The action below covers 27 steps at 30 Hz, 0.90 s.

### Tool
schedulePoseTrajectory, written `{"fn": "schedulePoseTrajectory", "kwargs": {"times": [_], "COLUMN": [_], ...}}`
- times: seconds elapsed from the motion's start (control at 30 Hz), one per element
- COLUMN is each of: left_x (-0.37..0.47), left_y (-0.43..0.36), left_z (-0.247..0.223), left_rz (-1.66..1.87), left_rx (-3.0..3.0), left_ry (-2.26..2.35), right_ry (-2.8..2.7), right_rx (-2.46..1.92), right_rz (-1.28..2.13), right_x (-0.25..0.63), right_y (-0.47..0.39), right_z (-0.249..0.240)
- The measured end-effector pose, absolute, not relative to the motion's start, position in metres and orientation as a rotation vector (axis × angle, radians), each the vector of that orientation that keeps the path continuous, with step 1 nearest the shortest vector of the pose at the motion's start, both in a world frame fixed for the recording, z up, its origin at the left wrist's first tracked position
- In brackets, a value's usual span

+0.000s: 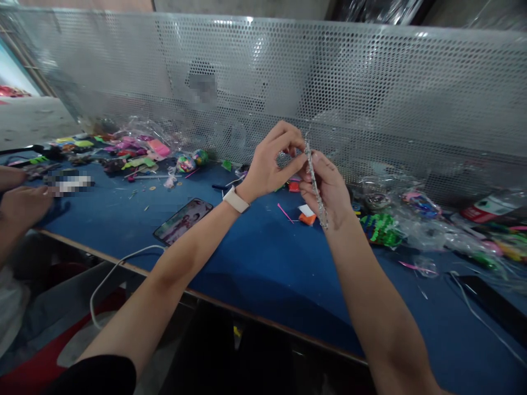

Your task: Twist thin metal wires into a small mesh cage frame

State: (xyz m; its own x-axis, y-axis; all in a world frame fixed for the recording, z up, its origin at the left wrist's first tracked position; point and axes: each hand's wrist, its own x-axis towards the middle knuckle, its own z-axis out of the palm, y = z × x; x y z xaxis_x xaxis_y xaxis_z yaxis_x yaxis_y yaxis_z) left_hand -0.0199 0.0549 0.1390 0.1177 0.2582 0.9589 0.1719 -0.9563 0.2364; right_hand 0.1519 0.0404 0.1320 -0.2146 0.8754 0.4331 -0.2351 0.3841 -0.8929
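A thin, bumpy silvery strand (316, 189) hangs slightly slanted above the blue table; its exact kind is too small to tell. My right hand (331, 184) is closed on the strand's middle, and its lower end dangles by my wrist. Beside its upper part is my left hand (272, 159), thumb and fingers pinched together at the strand. Those fingertips are partly hidden behind it. Beneath my hands lie an orange-and-white small packet (307, 218) and a thin pink stick (285, 213).
A phone with a lit screen (183, 221) and white cable lies left on the blue table (247, 263). Colourful pieces (140, 151) and plastic bags (436, 233) line the back. A perforated metal panel (263, 71) stands behind. At far left are another person's hands (24, 206).
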Motion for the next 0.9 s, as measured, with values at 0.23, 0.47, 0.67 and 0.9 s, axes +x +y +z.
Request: {"fn": "schedulePoseTrajectory", "kwargs": {"times": [0.23,0.47,0.67,0.9], "left_x": [-0.020,-0.028,-0.027,-0.025], "left_y": [0.064,0.065,0.063,0.059], "left_z": [0.135,0.140,0.139,0.138], "left_rz": [1.952,1.823,1.776,1.669], "left_rx": [2.225,2.206,2.163,2.139], "left_ry": [0.476,0.482,0.468,0.535], "right_ry": [-1.400,-1.488,-1.515,-1.486], "right_rx": [-0.480,-0.489,-0.509,-0.535], "right_rz": [1.139,0.992,0.890,0.797], "right_x": [0.154,0.161,0.166,0.165], "right_y": [0.036,0.044,0.050,0.055], "right_z": [0.138,0.137,0.135,0.130]}}
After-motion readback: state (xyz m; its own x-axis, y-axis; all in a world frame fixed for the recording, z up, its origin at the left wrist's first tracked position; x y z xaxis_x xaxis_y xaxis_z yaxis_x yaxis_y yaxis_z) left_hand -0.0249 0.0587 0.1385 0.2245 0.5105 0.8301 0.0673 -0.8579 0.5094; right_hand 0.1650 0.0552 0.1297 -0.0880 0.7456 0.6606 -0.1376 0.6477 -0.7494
